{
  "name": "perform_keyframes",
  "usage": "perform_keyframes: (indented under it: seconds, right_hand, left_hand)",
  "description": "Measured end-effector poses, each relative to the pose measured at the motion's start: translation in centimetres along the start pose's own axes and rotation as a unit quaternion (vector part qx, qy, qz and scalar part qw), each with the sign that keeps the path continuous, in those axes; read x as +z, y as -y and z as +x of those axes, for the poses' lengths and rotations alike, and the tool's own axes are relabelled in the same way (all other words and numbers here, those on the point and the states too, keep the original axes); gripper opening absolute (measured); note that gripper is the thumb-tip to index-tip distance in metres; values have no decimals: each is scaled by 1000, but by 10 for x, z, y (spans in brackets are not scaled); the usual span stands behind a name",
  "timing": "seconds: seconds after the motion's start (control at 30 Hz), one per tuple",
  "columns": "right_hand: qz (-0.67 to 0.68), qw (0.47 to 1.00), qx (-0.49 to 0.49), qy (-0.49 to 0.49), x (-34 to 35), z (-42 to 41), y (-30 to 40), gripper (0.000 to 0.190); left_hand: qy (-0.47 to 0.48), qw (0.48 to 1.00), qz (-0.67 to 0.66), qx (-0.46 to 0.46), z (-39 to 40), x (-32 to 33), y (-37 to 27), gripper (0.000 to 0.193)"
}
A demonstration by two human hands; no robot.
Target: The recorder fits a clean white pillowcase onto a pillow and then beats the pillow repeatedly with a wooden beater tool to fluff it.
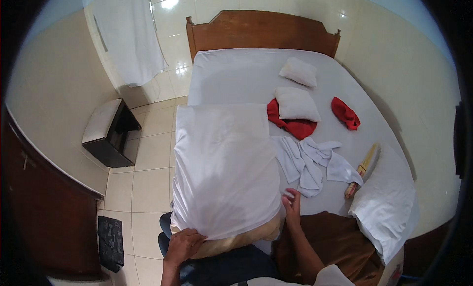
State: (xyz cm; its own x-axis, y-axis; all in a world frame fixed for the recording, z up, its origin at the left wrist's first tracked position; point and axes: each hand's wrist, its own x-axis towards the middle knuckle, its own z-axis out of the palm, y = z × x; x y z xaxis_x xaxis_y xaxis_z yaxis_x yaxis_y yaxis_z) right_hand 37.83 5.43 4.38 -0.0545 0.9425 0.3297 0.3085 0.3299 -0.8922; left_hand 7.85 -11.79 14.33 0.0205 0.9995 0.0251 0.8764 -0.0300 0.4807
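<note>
A large pillow (236,244) lies before me, its bare tan end towards my body. Over most of it is a white pillowcase (225,156), whose open hem crosses the near end. At the near left corner, my left hand (184,242) grips this hem with bent fingers. My right hand (292,208) is just beside the pillow's right edge, fingers apart and holding nothing; whether a fingertip touches the cloth is hard to tell. White cloths (305,164) lie crumpled beyond my right hand.
The bed (229,77) bears two small white cushions (297,103), red cloths (345,113), a yellowish bundled hand brush (364,168), another white pillow (388,201) and a brown blanket (332,245). A wooden headboard (264,29) stands behind. On the tiled floor are a low table (111,134) and a dark mat (111,243).
</note>
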Motion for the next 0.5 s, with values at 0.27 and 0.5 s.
perform_keyframes:
  seconds: [0.27, 0.5]
  right_hand:
    - [361, 898, 239, 75, 53, 47, 105, 56]
    - [53, 990, -119, 60, 47, 51, 253, 26]
  left_hand:
    - [-143, 989, 15, 14, 68, 49, -56, 96]
    - [-327, 924, -160, 115, 118, 88, -52, 69]
